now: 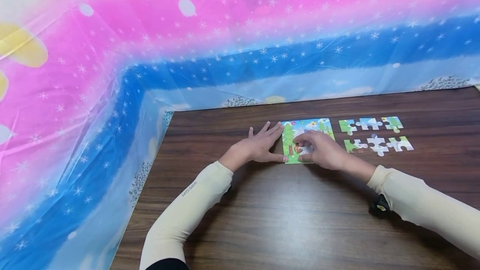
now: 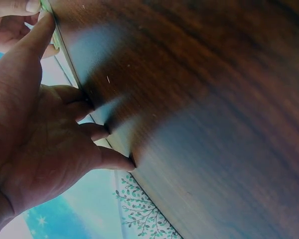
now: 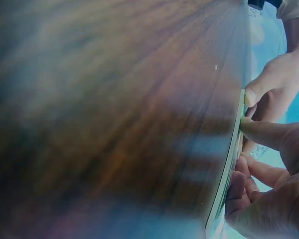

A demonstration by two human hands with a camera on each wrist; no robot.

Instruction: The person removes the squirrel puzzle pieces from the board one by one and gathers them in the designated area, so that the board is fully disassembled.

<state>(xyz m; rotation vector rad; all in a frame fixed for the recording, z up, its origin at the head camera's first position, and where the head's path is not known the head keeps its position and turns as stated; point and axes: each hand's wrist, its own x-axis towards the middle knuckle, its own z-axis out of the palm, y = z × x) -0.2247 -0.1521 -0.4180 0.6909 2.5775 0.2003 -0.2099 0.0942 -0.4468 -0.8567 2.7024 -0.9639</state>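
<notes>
A flat puzzle board (image 1: 288,136) with a colourful picture of green trees and blue sky lies on the brown table. My left hand (image 1: 262,144) rests at its left side, fingers spread, the thumb at the lower left corner and a fingertip near the upper left corner. Over the picture bends my right hand (image 1: 324,150), thumb at the near edge and fingertips on the surface. Between that thumb and index finger a gap shows part of the picture. In the right wrist view, the right thumb (image 3: 264,132) touches the board's edge; the outer fingers curl inward.
Several loose jigsaw pieces (image 1: 378,144) lie in two rows right of the board. Behind the wooden table (image 1: 292,211) hangs a pink and blue patterned cloth (image 1: 225,53), which also covers the left side.
</notes>
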